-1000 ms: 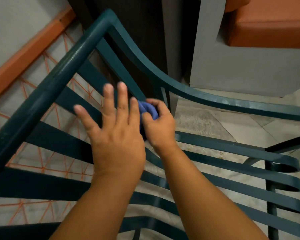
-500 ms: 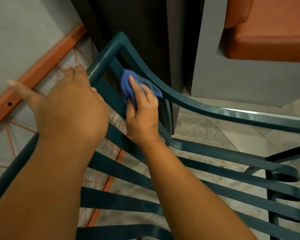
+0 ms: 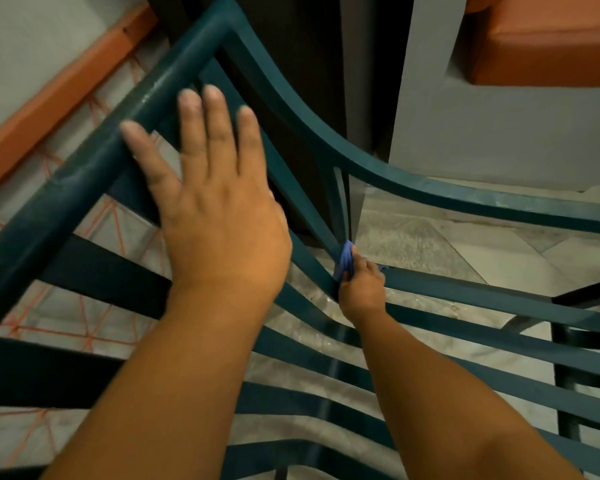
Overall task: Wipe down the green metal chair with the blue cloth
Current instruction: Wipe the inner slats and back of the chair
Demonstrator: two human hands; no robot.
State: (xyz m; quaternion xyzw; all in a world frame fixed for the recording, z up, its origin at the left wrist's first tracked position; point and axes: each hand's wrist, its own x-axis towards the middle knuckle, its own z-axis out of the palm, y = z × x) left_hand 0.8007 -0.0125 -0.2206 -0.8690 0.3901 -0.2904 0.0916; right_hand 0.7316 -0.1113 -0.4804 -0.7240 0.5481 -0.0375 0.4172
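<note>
The green metal chair (image 3: pixel 430 192) fills the view from above, its backrest rail running from bottom left up to a corner at top centre, its slats spreading to the right. My right hand (image 3: pixel 361 285) grips the bunched blue cloth (image 3: pixel 345 263) against a backrest slat down where it meets the seat slats. Most of the cloth is hidden under the fingers. My left hand (image 3: pixel 215 202) hovers flat over the backrest with its fingers straight and spread, slightly blurred; whether it touches the rail I cannot tell.
A grey bench base (image 3: pixel 499 116) with an orange cushion (image 3: pixel 551 46) stands at the top right. A dark panel (image 3: pixel 309 64) rises behind the chair corner. An orange skirting strip (image 3: pixel 66 95) runs along the left wall. Tiled floor (image 3: pixel 430 251) shows between the slats.
My right hand slid the cloth down the slat from the top corner to the seat junction. My left hand moved from the left side of the rail to over the backrest.
</note>
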